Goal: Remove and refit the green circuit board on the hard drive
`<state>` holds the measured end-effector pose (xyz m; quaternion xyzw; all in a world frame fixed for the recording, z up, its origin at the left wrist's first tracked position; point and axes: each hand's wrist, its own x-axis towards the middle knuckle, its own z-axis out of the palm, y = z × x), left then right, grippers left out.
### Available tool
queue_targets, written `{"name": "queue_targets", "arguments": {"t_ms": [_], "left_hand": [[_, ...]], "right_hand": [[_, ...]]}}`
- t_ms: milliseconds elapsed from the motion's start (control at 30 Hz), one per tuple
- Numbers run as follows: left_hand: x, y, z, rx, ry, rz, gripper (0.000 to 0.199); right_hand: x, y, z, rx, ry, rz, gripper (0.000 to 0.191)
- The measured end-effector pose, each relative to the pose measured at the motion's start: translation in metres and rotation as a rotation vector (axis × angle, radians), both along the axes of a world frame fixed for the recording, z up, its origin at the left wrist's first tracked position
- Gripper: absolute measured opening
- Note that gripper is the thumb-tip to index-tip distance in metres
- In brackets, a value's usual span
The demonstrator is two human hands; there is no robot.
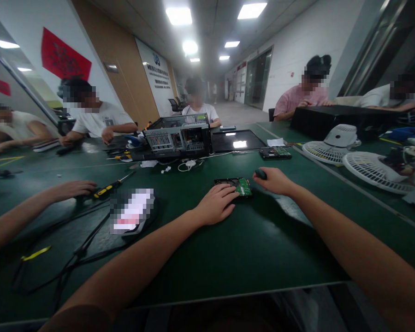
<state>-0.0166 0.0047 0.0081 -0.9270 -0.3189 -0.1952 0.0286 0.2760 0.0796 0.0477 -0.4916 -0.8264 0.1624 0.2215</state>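
Observation:
My left hand (217, 203) lies over a hard drive (242, 186), fingers stretched across its near side and the thumb apart on the table. The drive has a green circuit board facing up and a dark metal frame. Just right of it, my right hand (275, 180) is closed around a dark green rounded handle (261, 174). The rest of that tool is hidden or too dark to make out.
A co-worker's hand (74, 190) rests beside a yellow-and-black screwdriver (107, 188) at left. A phone-like device (133, 210) and black cables lie nearby. Ahead stand an opened computer case (178, 138) and another drive (275, 153). White fan parts (332, 147) lie right.

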Motion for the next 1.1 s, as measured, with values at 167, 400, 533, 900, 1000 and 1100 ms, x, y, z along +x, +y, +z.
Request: {"name": "queue_targets", "arguments": {"t_ms": [167,400,533,900,1000,1100], "left_hand": [[-0.002,0.0,0.0,-0.02,-0.069,0.112,0.06],[-0.014,0.017,-0.018,-0.164,-0.327,0.393,0.099],[-0.017,0.023,-0.024,-0.236,-0.34,0.388,0.113],[-0.005,0.004,-0.011,-0.059,-0.176,0.372,0.085],[0.001,-0.003,-0.005,0.009,-0.093,0.196,0.07],[0.003,-0.005,0.0,0.023,-0.042,0.055,0.061]], "right_hand": [[-0.005,0.005,-0.012,-0.428,0.446,-0.163,0.027],[-0.008,0.006,-0.013,-0.646,0.656,-0.163,0.028],[-0.009,0.005,-0.015,-0.641,0.695,-0.179,0.025],[-0.019,0.004,-0.02,-0.519,0.729,-0.139,0.032],[-0.022,0.004,-0.015,-0.388,0.806,-0.119,0.036],[-0.026,0.001,-0.008,-0.257,0.89,-0.071,0.041]]}}
